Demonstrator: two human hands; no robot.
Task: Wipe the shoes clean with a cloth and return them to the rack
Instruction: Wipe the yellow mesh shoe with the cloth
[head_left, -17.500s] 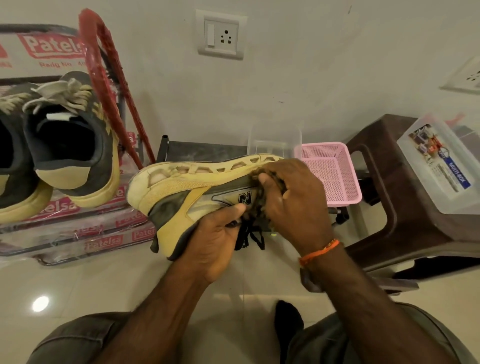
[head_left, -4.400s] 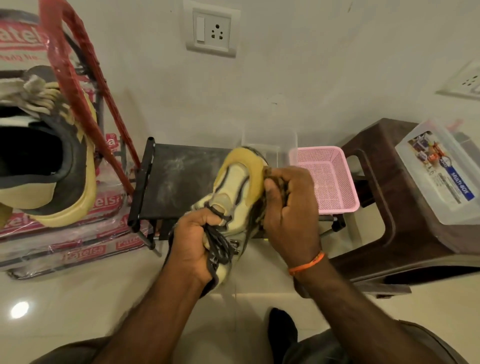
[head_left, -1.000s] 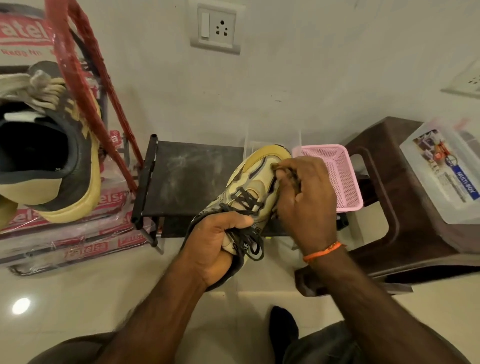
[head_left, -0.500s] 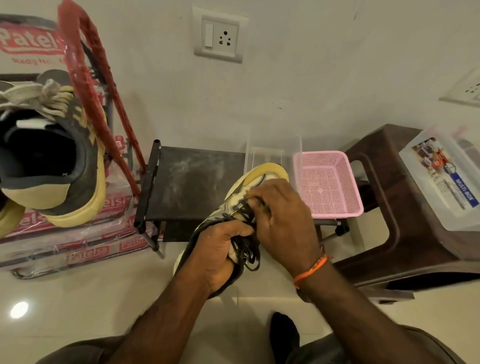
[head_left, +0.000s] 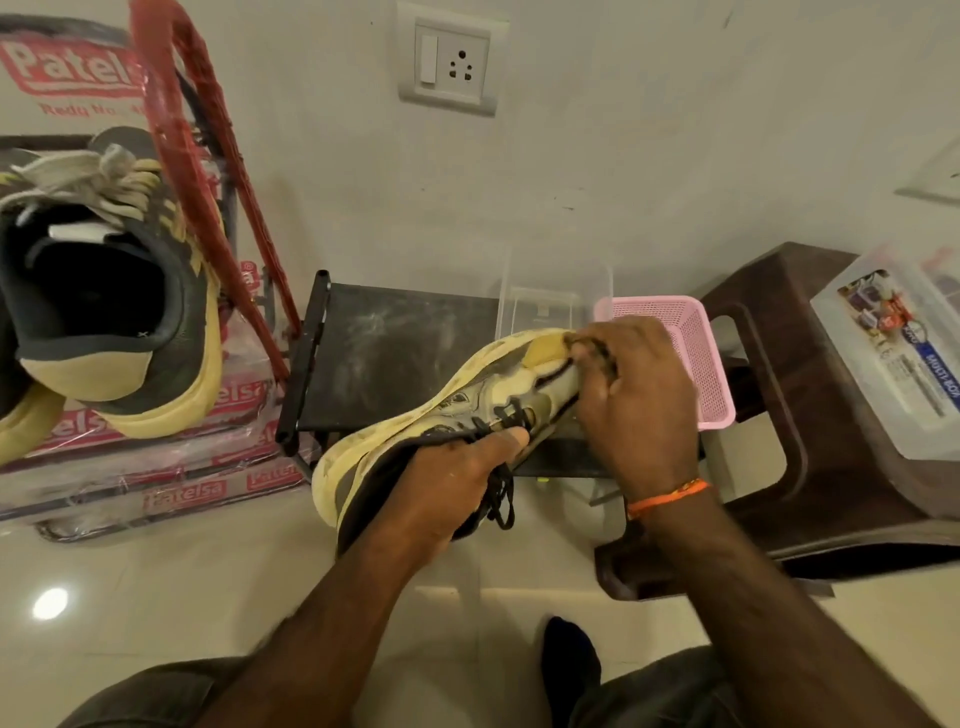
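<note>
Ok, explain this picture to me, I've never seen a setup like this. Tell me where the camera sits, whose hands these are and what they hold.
There is no machine here. A camera worn on a person's head looks down at their own two hands. The left hand grips a yellow and grey sneaker at its laces, holding it on its side in the air. The right hand presses a dark cloth against the toe. Behind stand a dusty black low stand, a pink basket and a brown stool. Another sneaker sits on the rack at left.
</note>
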